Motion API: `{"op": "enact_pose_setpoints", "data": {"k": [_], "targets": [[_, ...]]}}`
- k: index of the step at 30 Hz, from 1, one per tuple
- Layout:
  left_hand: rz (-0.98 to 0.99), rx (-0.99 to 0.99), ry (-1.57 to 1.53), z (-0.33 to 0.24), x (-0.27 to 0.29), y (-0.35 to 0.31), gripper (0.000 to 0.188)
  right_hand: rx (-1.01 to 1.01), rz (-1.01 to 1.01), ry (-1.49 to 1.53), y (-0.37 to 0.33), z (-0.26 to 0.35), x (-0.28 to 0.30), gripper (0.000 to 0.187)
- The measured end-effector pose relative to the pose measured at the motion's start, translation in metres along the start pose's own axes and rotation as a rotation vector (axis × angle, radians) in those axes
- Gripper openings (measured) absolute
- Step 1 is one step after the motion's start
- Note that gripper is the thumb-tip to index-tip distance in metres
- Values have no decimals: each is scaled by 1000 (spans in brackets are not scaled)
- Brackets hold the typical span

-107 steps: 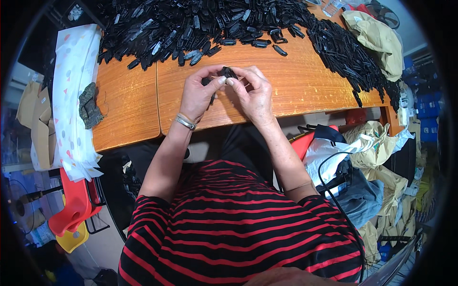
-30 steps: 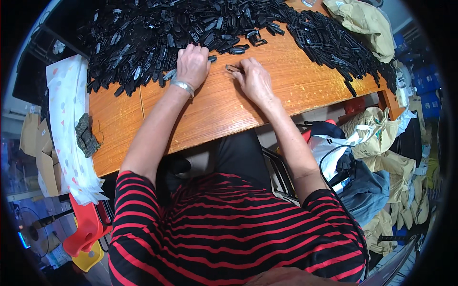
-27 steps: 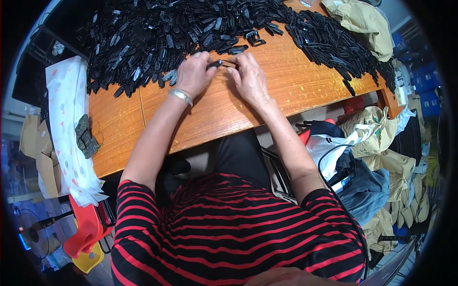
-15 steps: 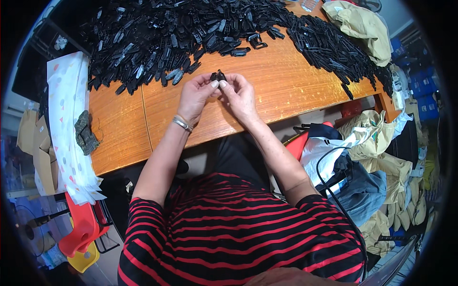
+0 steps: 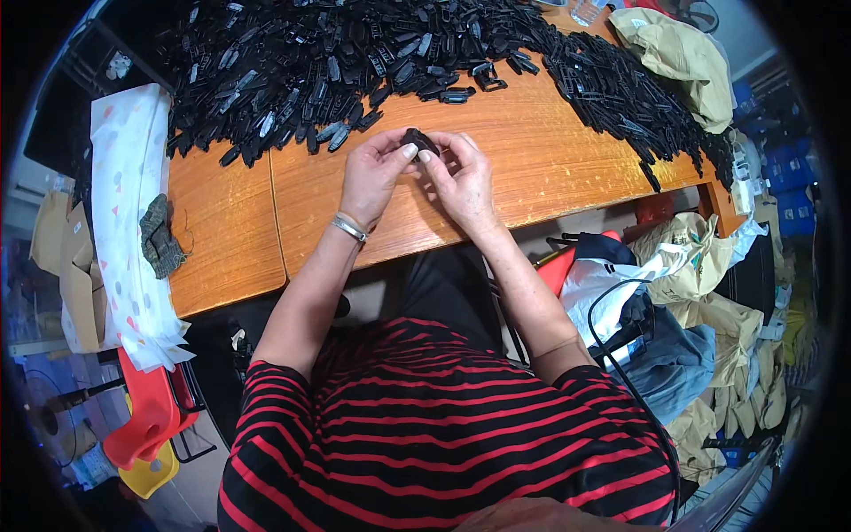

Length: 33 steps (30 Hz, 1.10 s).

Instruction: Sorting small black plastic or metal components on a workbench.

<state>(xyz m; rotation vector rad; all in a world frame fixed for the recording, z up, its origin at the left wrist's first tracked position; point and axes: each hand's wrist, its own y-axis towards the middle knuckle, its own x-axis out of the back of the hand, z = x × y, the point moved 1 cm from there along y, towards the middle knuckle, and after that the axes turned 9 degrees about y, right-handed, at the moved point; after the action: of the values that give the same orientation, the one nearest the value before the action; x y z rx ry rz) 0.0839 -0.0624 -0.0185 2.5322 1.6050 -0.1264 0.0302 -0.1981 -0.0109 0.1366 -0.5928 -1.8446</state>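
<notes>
Between my two hands, over the wooden table, is a small black plastic piece. My left hand pinches it from the left with thumb and fingers. From the other side my right hand grips it too, its thumb close beside the left thumb. Fingers cover much of the piece, so its exact kind cannot be made out. Beyond the hands a big heap of loose black plastic pieces spreads across the far table. A second pile of slim black pieces runs along the right side.
White patterned sheeting hangs over the left table edge, with a dark knitted glove on it. A tan sack lies at the far right. Below the right edge are bags and clothing; a red chair stands lower left.
The black piece, two dark parts seen upright between the thumbs before, now appears as one tilted shape. Both hands sit slightly farther right in the picture, still gripping.
</notes>
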Motion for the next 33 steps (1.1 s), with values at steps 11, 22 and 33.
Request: {"op": "enact_pose_setpoints", "data": {"k": [11, 22, 33], "targets": [[-30, -106, 19, 2, -8, -10, 35, 139, -67, -162, -8, 14, -11, 24], [31, -76, -21, -2, -15, -6, 29, 41, 47, -154, -14, -3, -21, 45], [8, 35, -37, 2, 9, 19, 33, -227, 353, 235, 45, -24, 12, 52]]}}
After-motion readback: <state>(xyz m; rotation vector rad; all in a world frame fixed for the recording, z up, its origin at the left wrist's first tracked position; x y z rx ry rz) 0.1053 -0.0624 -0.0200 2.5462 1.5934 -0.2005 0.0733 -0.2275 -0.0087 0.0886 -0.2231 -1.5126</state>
